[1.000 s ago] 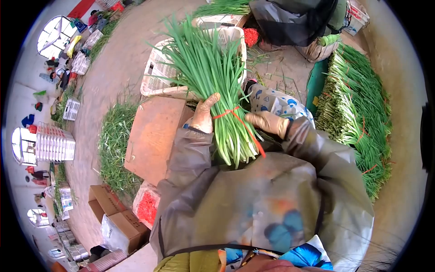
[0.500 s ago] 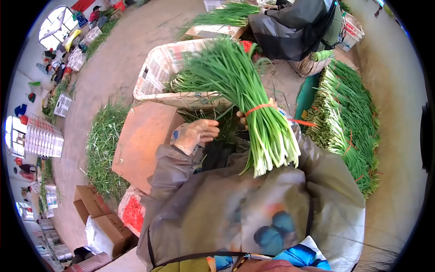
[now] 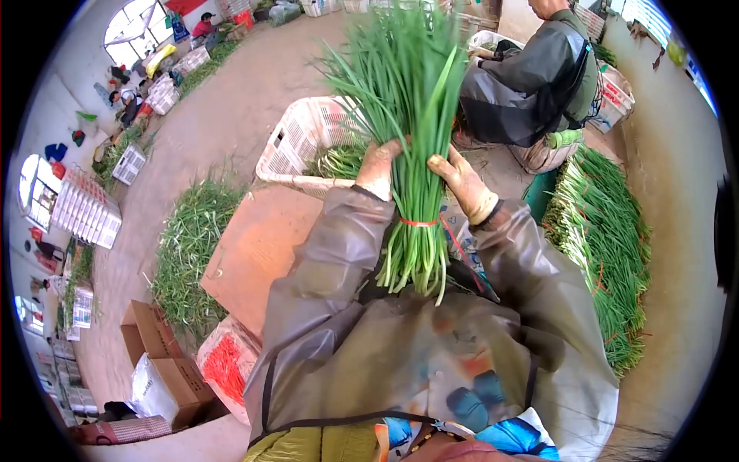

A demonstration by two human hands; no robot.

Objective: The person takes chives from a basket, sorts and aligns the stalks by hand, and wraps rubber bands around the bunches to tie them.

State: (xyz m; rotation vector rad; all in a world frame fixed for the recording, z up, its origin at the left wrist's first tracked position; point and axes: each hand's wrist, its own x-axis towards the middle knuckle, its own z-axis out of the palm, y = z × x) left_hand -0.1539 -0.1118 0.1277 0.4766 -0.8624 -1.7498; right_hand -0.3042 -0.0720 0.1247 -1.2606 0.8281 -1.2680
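A bunch of long green stalks (image 3: 416, 177) stands upright in front of my chest, leaves up and pale cut ends down. Around its lower part runs a red tie (image 3: 418, 223), with a loose red end hanging on the right. My left hand (image 3: 379, 167), in a stained glove, grips the bunch from the left above the tie. From the right side my right hand (image 3: 464, 183), also gloved, holds it at about the same height, thumb toward the leaves. Behind the bunch, a white plastic basket (image 3: 296, 146) holds more stalks.
An orange-brown board (image 3: 258, 250) lies at the left, beside a heap of loose greens (image 3: 192, 254). Red ties (image 3: 225, 368) and a cardboard box (image 3: 173, 377) are lower left. Tied bunches (image 3: 604, 254) are stacked at the right. Another person (image 3: 531, 77) sits ahead.
The bunch has swung from a tilt on the right to upright at the centre. My left hand, off the bunch half a second ago, has closed on it. The view has lifted, showing more of the seated person.
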